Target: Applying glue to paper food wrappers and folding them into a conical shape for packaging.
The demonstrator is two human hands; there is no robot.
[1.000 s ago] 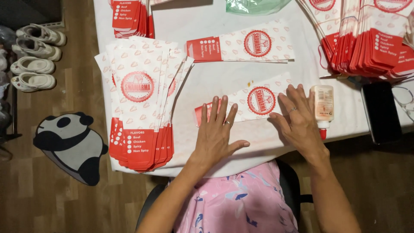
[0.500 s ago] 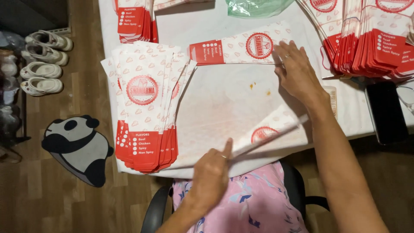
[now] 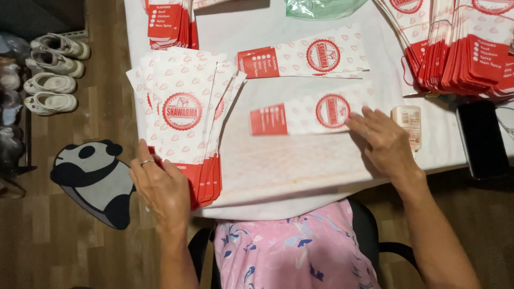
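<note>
Red-white paper sleeve (image 3: 308, 114) flat mid-table; fanned sleeve stack (image 3: 184, 120) at left edge.

Wood floor (image 3: 80, 251); panda rug (image 3: 93, 179) — shoes (image 3: 51, 72) beside white table (image 3: 267, 160).

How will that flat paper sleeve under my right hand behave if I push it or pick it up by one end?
The paper sleeve looks thin and flat, so it would probably slide easily on the smooth white table under the right hand. Lifted by one end, it would likely droop or bend. It seems very light, so a quick movement could shift it.
</note>
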